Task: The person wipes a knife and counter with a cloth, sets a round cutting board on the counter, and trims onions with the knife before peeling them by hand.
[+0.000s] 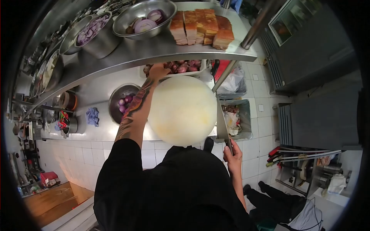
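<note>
My left hand (158, 71) reaches past the round white cutting board (183, 109) to a white tray of red onions (183, 67) under the shelf; its fingertips are hidden by the shelf edge. To the right of the board, my right hand (232, 154) is closed on the handle of a large knife (221, 125), whose blade lies beside the board's right edge. A metal bowl (112, 104) with peeled purple onions (124, 103) stands left of the board, partly behind my left forearm.
On the steel shelf (150, 57) are slabs of cooked meat (202, 27), a bowl of cut onions (144, 19) and a pot of sliced onion (94, 34). A blue cloth (92, 116) lies at left. A waste bin (236, 119) is at right. Another person's legs (275, 200) show at lower right.
</note>
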A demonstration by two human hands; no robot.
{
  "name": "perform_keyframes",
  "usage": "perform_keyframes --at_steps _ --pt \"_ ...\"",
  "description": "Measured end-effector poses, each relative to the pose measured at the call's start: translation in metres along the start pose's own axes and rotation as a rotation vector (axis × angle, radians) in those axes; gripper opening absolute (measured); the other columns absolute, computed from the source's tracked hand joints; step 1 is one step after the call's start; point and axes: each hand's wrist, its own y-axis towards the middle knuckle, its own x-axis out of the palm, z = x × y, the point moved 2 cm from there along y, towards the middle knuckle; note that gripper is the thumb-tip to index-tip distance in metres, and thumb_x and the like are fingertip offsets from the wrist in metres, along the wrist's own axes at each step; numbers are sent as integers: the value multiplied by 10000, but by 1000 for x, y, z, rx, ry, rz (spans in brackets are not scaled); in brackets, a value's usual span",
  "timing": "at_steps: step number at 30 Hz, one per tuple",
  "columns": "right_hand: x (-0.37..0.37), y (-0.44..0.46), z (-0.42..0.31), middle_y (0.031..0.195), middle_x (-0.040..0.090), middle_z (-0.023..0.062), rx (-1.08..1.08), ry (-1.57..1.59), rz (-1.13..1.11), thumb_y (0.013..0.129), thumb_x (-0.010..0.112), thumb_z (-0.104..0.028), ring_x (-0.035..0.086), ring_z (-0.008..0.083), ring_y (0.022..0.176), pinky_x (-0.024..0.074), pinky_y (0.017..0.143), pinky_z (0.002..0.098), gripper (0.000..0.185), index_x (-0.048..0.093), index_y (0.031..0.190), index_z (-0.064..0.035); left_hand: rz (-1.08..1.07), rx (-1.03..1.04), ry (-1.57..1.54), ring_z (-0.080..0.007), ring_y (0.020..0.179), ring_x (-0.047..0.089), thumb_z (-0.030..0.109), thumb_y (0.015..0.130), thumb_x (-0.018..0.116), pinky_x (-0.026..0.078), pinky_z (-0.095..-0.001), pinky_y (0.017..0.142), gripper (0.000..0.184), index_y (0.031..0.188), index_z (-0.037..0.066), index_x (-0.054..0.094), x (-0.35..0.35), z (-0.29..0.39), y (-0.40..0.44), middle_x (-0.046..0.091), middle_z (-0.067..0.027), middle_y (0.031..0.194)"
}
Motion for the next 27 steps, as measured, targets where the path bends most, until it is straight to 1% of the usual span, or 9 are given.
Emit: perform_keyframes --at_steps 3,6,9,11,13,16,21,23,27 --pt "-14 11 -9 740 530 -60 -24 110 -33 988 662 -64 423 25 558 322 480 222 478 547 1450 -20 -28 152 0 -388 974 704 334 820 774 551 -460 867 409 1091 33 715 3 -7 -2 742 -179 1012" --pt "-31 27 -17 811 589 -43 -50 42 -74 984 668 -59 463 25 601 355 511 212 481 550 1447 -9 280 188 142 -304 870 734 287 900 734 562 -420 814 279 1013 32 733 -8 -3 -6 745 -149 906" --pt "-48 39 -17 928 646 -20 -89 -85 -104 984 672 -62 503 23 666 389 558 201 484 550 1448 1 227 -135 -271 -203 806 733 245 943 717 555 -352 716 224 986 27 742 -27 16 -20 749 -120 887" --pt "-57 43 -17 1039 671 -4 -107 -116 -151 983 676 -65 528 19 732 411 606 190 485 552 1447 7 177 -128 -1093 -180 781 726 100 916 732 566 -308 728 169 1040 -15 743 -15 9 -21 763 -106 939" --pt "-67 42 -18 992 662 -12 -83 -114 -133 986 677 -74 516 20 696 402 581 194 490 548 1451 3 -51 -162 -811 -158 813 721 56 958 699 579 -293 715 123 1058 -9 727 -36 94 -65 753 -74 929" --pt "-94 34 -2 871 615 -33 -27 -45 -10 993 678 -99 470 22 616 368 522 204 492 538 1457 -12 -300 -22 -1157 -167 840 723 23 961 685 617 -331 745 192 1148 -20 675 20 169 -131 749 -102 993" --pt "-144 28 4 691 466 -63 -68 148 306 1015 664 -156 363 25 513 286 440 217 473 520 1452 -44 -400 158 -826 -229 944 730 85 916 754 618 -380 805 319 1202 -31 673 88 295 -194 741 -157 1079" --pt "-162 28 0 684 455 -64 -77 162 366 1026 654 -175 360 27 511 277 432 216 476 507 1460 -49 89 706 -148 -235 972 726 163 864 801 600 -389 821 379 1197 12 700 98 311 -206 736 -170 1113" --pt "-172 15 -11 642 366 -73 -128 132 447 1049 628 -208 303 32 494 244 437 233 380 523 1386 -67 -210 303 -331 -286 888 737 193 860 762 581 -414 798 285 1121 81 750 63 249 -165 763 -128 1018"
